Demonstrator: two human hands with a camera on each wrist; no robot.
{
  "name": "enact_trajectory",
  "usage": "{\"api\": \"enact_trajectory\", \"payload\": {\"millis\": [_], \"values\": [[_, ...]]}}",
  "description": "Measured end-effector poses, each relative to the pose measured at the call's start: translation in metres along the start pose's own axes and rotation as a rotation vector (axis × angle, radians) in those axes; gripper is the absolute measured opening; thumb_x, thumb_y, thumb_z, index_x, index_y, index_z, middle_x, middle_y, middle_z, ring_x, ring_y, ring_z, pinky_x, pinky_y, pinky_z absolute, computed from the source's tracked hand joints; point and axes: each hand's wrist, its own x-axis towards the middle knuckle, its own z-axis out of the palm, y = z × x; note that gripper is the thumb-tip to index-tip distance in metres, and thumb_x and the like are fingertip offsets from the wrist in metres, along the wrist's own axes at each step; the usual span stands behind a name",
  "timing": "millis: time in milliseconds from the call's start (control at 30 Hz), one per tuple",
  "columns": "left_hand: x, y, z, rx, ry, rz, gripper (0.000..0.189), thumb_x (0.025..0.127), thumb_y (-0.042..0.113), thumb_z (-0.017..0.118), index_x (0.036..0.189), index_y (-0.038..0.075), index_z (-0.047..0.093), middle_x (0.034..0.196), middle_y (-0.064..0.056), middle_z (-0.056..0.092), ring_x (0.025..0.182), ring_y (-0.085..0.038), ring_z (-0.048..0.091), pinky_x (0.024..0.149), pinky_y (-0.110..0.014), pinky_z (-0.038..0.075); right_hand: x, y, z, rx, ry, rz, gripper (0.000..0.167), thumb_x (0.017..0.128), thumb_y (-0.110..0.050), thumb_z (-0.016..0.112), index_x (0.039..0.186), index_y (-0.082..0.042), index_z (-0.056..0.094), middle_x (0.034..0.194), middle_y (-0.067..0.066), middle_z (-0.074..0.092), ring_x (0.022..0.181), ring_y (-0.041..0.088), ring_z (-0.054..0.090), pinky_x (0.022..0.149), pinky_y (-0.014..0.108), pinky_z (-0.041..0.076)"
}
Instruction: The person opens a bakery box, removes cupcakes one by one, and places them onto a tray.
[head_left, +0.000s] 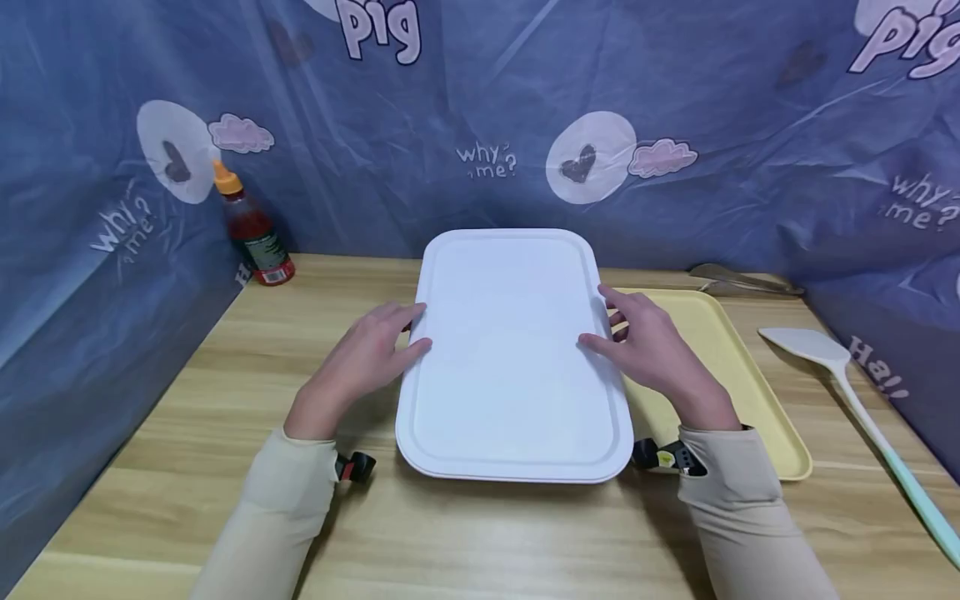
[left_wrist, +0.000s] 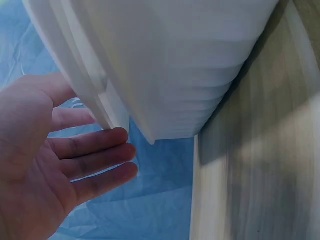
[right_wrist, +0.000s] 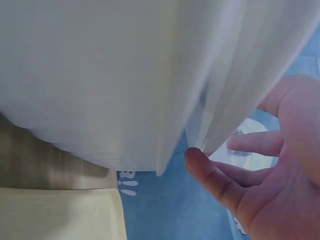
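Note:
A white rectangular lid [head_left: 510, 358] lies over a deep white plastic box [left_wrist: 185, 65] with ribbed walls. Both wrist views show a narrow gap between the lid's edge and the box rim. On the left long side, my left hand [head_left: 367, 350] pinches the lid edge, thumb on top and some fingers at its underside; the other fingers extend loosely. Opposite it, my right hand [head_left: 652, 346] grips the right edge likewise, thumb on top and a fingertip [right_wrist: 196, 157] under the rim. The inside of the box is hidden.
Right of the box lies a pale yellow tray [head_left: 705, 333], partly covered by my right arm. A white spatula [head_left: 813, 343] with a mint handle rests farther right. Metal utensils [head_left: 742, 281] lie behind the tray. At the back left stands a sauce bottle [head_left: 258, 237] with an orange cap.

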Motion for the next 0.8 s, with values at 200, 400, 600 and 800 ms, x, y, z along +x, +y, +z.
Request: {"api": "enact_trajectory", "payload": {"millis": [200,400,600,800], "values": [[0.0,0.002,-0.007,0.02,-0.026,-0.036,0.052,0.096,0.027,0.07,0.138,-0.001,0.059,0.123,-0.02,0.065,0.113,-0.035,0.064,0.098,-0.05,0.053,-0.004,-0.007,-0.004,0.014,0.01,-0.011,0.067,0.089,-0.014,0.077,0.146,0.006,0.048,0.122,0.029,0.055,0.094,0.042,0.071,0.078,0.047,0.061],[-0.001,0.003,-0.013,0.01,-0.043,-0.065,0.053,0.096,0.027,0.068,0.139,-0.001,0.058,0.128,-0.022,0.064,0.117,-0.036,0.062,0.101,-0.051,0.051,-0.01,-0.016,-0.009,0.025,0.002,-0.006,0.066,0.087,-0.011,0.078,0.144,0.007,0.05,0.126,0.028,0.054,0.094,0.042,0.071,0.079,0.047,0.061],[-0.01,-0.002,-0.026,-0.033,-0.069,-0.146,0.055,0.098,0.028,0.067,0.144,0.001,0.054,0.132,-0.02,0.062,0.118,-0.034,0.062,0.101,-0.051,0.052,-0.006,-0.033,-0.009,0.032,-0.011,-0.006,0.064,0.087,-0.011,0.078,0.142,0.007,0.052,0.128,0.028,0.053,0.094,0.042,0.071,0.078,0.047,0.062],[-0.023,-0.011,-0.044,-0.063,-0.088,-0.207,0.057,0.099,0.027,0.065,0.147,0.001,0.05,0.141,-0.02,0.056,0.121,-0.034,0.059,0.101,-0.053,0.051,0.003,-0.055,-0.002,0.032,-0.034,0.005,0.064,0.086,-0.013,0.079,0.141,0.006,0.053,0.122,0.029,0.054,0.095,0.039,0.07,0.078,0.048,0.061]]}}
